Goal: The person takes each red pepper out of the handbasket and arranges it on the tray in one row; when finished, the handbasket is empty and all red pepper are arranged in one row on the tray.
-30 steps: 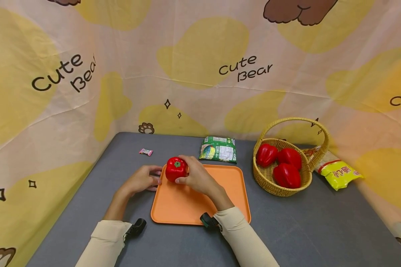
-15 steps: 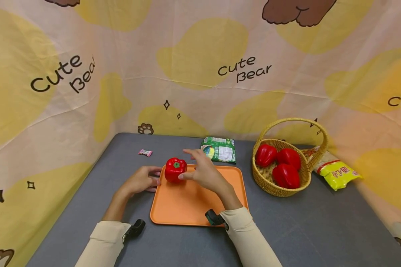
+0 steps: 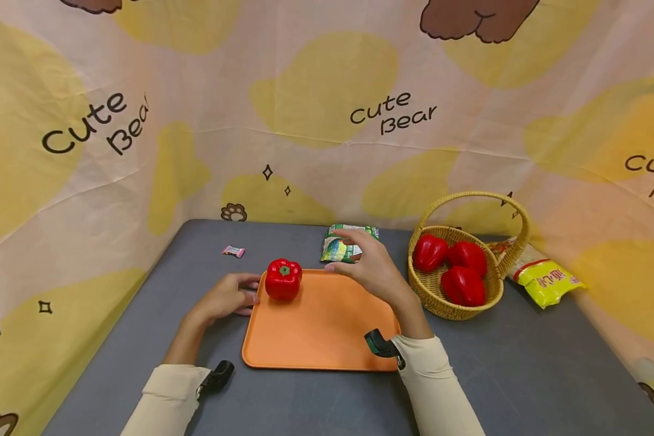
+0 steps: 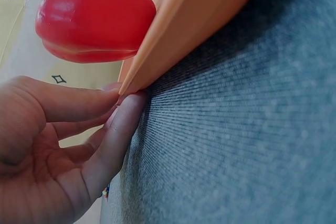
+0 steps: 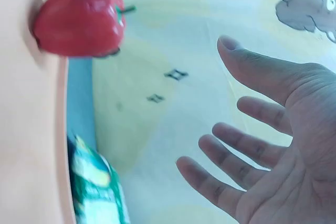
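Observation:
A red bell pepper [image 3: 283, 280] with a green stem stands upright near the back left corner of the orange tray [image 3: 316, 339]. My left hand [image 3: 226, 300] pinches the tray's left rim; in the left wrist view the fingertips [image 4: 131, 106] meet at its edge, just below the pepper. Apart from the pepper, my right hand [image 3: 373, 269] hovers over the tray's back right part, fingers spread and holding nothing. The right wrist view shows that palm [image 5: 294, 166] with bare space between it and the pepper [image 5: 81, 19].
A wicker basket [image 3: 422, 297] with a tall handle holds several red peppers [image 3: 463, 286] on the right. Beside it lies a yellow-and-clear bag [image 3: 547, 281]. Behind the tray is a green packet [image 3: 335, 249], partly hidden by my right hand. A small pink wrapped candy [image 3: 233, 251] lies back left.
My right hand has let go of the bell pepper and moved right, its fingers opening. The pepper stays on the tray. My left hand keeps its place at the rim.

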Demonstrator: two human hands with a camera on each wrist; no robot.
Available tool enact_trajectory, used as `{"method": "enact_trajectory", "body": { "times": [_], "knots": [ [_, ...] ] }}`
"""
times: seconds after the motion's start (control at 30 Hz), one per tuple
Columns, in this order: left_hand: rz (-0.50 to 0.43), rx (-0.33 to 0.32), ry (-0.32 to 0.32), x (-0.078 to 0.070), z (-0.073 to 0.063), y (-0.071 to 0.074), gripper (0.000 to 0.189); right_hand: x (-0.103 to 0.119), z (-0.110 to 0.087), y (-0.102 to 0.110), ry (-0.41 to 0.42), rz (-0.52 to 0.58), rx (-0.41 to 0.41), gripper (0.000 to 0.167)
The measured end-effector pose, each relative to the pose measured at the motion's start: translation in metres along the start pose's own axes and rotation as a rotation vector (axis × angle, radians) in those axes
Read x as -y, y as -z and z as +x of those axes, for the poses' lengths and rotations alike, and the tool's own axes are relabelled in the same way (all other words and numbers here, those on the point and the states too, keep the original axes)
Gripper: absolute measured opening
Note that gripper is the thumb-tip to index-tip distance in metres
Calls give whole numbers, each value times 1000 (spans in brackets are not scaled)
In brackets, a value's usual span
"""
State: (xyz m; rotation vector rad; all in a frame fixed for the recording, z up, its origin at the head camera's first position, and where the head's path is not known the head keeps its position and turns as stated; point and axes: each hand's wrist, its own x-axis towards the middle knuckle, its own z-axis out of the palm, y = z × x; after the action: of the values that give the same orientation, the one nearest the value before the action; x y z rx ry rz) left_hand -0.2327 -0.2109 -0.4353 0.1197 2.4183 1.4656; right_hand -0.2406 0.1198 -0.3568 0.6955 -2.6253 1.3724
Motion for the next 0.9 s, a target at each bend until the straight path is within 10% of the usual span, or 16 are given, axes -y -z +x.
{"method": "enact_trajectory", "body": {
  "times": [0.9],
  "knots": [
    [-20,16,-26,3,2,1,57,-52,-52,120,-217,-33,-73,62]
  ]
}}
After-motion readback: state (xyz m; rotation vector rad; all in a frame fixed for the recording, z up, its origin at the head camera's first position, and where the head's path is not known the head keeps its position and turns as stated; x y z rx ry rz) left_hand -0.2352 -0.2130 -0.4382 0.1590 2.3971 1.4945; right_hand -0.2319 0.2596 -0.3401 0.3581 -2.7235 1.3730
